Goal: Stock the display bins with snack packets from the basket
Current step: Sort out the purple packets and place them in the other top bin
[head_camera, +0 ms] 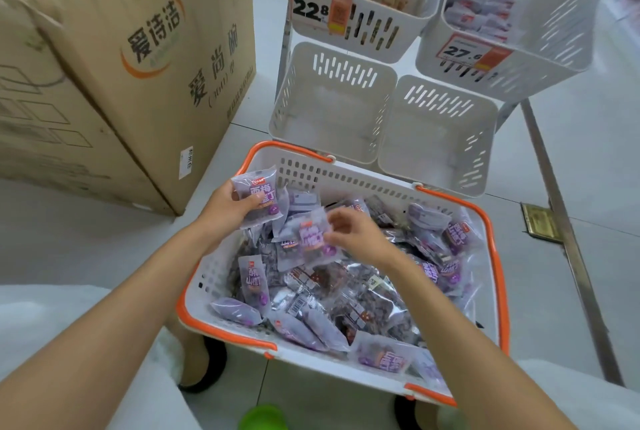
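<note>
A purple snack packet (258, 197) is gripped by the left hand (228, 206); another packet (317, 239) is pinched by the right hand (353, 234) above the basket (346, 176).

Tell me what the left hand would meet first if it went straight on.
Probably the basket's far wall, just past the packet the left hand grips; depth is unclear.

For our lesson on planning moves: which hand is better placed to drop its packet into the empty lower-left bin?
Likely the left hand: its packet is raised beside the basket's far rim, nearest that bin. The right hand pinches another packet lower over the basket.
</note>
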### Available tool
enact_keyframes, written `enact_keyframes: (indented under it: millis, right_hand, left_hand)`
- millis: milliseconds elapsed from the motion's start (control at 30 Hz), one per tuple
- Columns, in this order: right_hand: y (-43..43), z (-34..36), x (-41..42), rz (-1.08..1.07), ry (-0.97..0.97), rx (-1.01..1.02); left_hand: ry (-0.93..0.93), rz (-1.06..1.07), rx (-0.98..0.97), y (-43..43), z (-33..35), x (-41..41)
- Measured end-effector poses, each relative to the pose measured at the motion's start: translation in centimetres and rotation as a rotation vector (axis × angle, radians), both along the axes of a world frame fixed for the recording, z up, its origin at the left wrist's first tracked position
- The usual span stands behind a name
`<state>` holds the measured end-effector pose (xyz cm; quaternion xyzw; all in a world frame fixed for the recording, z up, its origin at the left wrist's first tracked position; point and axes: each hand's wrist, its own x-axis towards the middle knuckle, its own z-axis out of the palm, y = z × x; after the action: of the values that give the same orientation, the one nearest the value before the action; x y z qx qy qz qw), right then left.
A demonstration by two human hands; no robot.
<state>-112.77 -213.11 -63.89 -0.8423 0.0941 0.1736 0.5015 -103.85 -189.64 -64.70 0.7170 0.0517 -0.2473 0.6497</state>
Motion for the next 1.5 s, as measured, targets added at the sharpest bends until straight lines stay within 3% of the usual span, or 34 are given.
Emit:
enact_keyframes:
  millis: [100,167,267,400,533,667,867,1033,1233,1367,1500]
  right_hand:
    - [-1.9,2.7,0.9,-0.100,-0.073,0.277]
    - [-1.6,3.7,1.5,-0.101,-0.119,0.346]
    - [-0.8,4.1,2.2,-0.131,-0.210,0.247]
    - [-3.0,6.0,3.2,-0.139,-0.204,0.182]
    - [-5.9,8.9,4.6,-0.097,-0.151,0.160]
    - [-9.8,12.8,6.0,-0.107,-0.135,0.291]
    - [-16.7,18.7,8.5,-0.302,-0.455,0.025]
    - [-23.6,22.7,12.1,-0.584,-0.785,-0.093]
    - [-31.1,23.4,20.6,-0.764,-0.948,-0.222]
    - [-35.3,21.9,26.0,-0.688,-0.847,-0.324]
    - [-37.2,19.5,29.5,-0.437,-0.436,-0.274]
  left_hand:
    - [0.089,-0.086,-0.097,-1.3,0.9,-0.6]
    - [0.084,-0.224,-0.098,-2.8,1.6,-1.1]
    - [-0.053,-0.410,-0.068,-5.4,3.1,-1.4]
    - [-0.155,-0.460,-0.115,-7.6,5.1,0.1]
    - [-0.283,-0.487,0.025,-11.0,7.7,1.4]
    - [-0.436,-0.454,0.102,-15.6,10.9,3.8]
    - [-0.657,-0.584,0.009,-24.9,16.5,9.2]
    - [-1.053,-0.531,0.434,-31.3,20.1,15.8]
    - [-1.075,-0.580,0.684,-35.7,19.4,22.6]
    - [-1.148,-0.555,0.668,-36.9,17.2,25.1]
    - [-1.219,-0.495,0.578,-37.2,15.8,25.5]
